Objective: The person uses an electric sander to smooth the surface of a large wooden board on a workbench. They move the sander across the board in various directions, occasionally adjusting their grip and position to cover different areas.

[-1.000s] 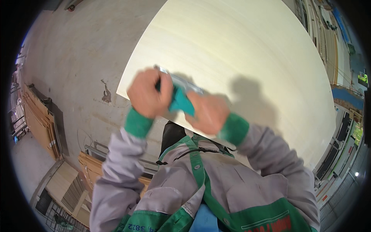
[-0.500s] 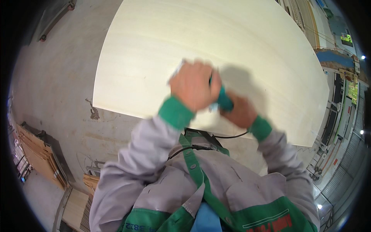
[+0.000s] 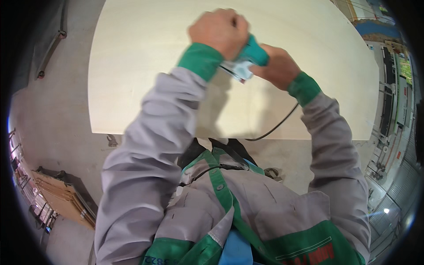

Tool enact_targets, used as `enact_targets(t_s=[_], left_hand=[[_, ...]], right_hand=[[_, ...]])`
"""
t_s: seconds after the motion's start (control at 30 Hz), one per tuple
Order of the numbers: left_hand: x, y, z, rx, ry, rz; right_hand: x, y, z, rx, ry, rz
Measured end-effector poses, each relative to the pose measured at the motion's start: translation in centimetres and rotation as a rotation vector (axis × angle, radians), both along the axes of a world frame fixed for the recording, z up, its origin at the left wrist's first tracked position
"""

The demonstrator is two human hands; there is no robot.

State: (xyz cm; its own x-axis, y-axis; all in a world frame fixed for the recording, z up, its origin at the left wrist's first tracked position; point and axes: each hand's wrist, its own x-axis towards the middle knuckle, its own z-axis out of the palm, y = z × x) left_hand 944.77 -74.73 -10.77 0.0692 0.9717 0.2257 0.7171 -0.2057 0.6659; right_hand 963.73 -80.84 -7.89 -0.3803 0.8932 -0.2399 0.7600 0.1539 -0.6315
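Observation:
A teal corded sander [image 3: 255, 52] with a pale metal base plate [image 3: 240, 70] is held in both my hands over a large pale wood panel [image 3: 141, 88]. My left hand [image 3: 217, 32] closes over the tool's far left part, hiding most of its body. My right hand [image 3: 279, 68] wraps the near right end of the teal housing. The base plate's near edge shows at a tilt below the hands. Whether it touches the panel I cannot tell. A black cord [image 3: 285, 120] runs across the panel's near right part and over its near edge.
The panel's near edge lies just in front of my body. Stacked brown cardboard sheets [image 3: 59, 194] stand on the grey floor [image 3: 53, 110] at the lower left. A wheeled metal frame [image 3: 52, 53] is at the upper left. Long machinery [image 3: 388, 92] lines the right.
Both hands have moved with the sander away from my body, farther over the panel. More of the base plate and cord shows. The view has shifted slightly.

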Motion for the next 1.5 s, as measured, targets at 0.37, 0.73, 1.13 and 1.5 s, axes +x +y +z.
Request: enact_targets(t_s=[0.37, 0.73, 1.13, 1.5], left_hand=[[-8.5, -19.7, 0.1, 0.096, -0.143, -0.030], [-7.7, 1.8, -1.3, -0.147, -0.331, -0.073], [-36.1, 1.5, -14.3, -0.147, 0.383, 0.112], [-49.2, 0.3, -20.2, -0.679, -0.044, 0.501]], right_hand=[[-6.1, -16.2, 0.5, -0.281, 0.029, 0.105], [-12.4, 3.7, 0.0, 0.263, -0.159, -0.063], [13.7, -14.0, 0.0, 0.098, -0.444, -0.967], [-5.2, -27.3, 0.1, 0.119, -0.292, -0.813]])
